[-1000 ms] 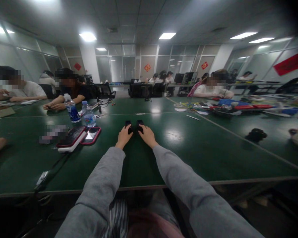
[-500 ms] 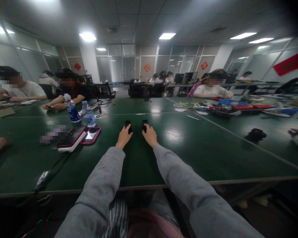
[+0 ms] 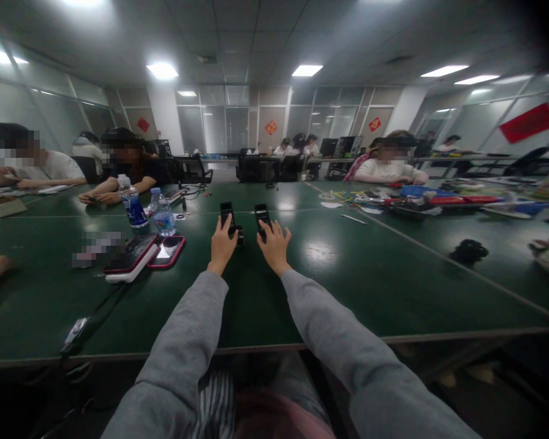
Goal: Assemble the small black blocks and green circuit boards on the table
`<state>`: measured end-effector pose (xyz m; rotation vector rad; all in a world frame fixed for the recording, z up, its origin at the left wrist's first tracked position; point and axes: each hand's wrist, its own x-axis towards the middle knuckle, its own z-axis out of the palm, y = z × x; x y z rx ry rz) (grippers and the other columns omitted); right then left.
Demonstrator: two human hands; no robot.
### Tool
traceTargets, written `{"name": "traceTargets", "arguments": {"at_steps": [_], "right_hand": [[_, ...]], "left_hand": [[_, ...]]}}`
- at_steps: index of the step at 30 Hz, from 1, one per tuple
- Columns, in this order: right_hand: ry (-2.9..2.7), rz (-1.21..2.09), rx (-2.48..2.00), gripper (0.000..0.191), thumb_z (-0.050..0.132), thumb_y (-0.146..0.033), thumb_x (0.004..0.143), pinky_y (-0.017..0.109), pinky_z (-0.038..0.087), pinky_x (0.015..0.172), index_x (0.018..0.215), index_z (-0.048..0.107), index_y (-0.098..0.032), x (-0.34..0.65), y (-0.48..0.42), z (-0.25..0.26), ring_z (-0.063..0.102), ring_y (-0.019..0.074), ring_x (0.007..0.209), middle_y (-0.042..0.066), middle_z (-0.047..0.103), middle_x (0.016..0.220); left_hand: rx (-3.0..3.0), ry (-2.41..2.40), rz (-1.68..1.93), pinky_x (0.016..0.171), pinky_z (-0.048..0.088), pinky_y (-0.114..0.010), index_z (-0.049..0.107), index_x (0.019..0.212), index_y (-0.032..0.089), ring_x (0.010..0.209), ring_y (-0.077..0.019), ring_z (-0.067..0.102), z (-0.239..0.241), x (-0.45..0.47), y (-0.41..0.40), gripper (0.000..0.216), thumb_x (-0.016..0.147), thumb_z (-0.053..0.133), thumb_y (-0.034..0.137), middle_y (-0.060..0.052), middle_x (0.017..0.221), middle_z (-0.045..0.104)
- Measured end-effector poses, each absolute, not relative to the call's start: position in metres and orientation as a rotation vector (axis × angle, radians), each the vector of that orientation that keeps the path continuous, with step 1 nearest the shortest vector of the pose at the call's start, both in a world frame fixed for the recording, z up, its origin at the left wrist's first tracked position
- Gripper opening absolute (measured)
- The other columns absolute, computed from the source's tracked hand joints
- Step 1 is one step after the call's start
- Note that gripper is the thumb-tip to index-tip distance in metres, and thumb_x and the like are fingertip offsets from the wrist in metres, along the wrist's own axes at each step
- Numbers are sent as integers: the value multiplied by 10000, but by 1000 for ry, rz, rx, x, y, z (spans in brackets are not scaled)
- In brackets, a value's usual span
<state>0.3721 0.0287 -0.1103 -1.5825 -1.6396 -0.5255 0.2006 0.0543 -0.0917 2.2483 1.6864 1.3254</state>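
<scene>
Both my arms, in grey sleeves, reach out over the dark green table. My left hand is closed around a small black block and holds it upright, lifted off the table. My right hand grips a second small black block the same way, a short gap to the right of the first. The two blocks stand side by side and apart. What the blocks are I cannot make out.
Two phones in red cases lie left of my hands, with two water bottles behind them. A cable and plug lie near the front edge. A black object sits to the right. Other people sit along the left and far sides.
Both hands have lifted the black blocks off the table and raised them; the blocks, first touching, are now apart and upright.
</scene>
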Motion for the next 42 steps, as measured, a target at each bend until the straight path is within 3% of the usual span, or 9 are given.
{"name": "traceTargets", "arguments": {"at_steps": [6,10,17,33,38,42], "right_hand": [[-1832,-437,-1618,382,481,-360,919,506,130,1063,1260,560,-205,366,40,-126,312,291,1345,125,620,1168],[-1824,-385,-1701,359,495,-358,916,509,164,1038,1227,571,-197,371,49,-135,353,295,1309,127,637,1130],[-1849,-416,-1681,373,485,-328,924,481,175,1039,1267,545,-193,373,52,-139,303,283,1339,137,569,1253],[-1934,-369,-1659,414,448,-346,947,469,189,1043,1347,490,-250,372,50,-138,322,263,1314,104,542,1294],[-1848,-421,-1652,436,384,-373,971,457,234,1023,1397,436,-294,370,46,-134,289,272,1306,101,452,1376],[-1657,-406,-1733,409,338,-342,980,440,286,974,1360,480,-283,377,46,-133,299,283,1266,113,421,1379]], "left_hand": [[2126,1875,1021,1040,415,-418,364,1460,227,1275,-284,491,-115,178,74,612,886,565,289,-132,1409,492],[2153,1793,897,1040,412,-405,419,1423,232,1267,-259,501,-125,173,82,582,865,585,251,-121,1377,528],[2189,1702,926,1051,401,-413,420,1408,252,1279,-241,487,-124,172,80,570,861,582,243,-103,1414,491],[2239,1709,932,1052,403,-396,403,1412,241,1287,-251,477,-128,170,81,582,854,562,210,-119,1421,460],[2233,1797,853,1090,305,-543,342,1450,227,1391,-346,311,-126,170,81,713,815,642,355,-179,1520,302],[2315,1798,860,1101,198,-635,388,1420,291,1438,-372,157,-120,173,75,733,772,695,442,-128,1566,216]]}}
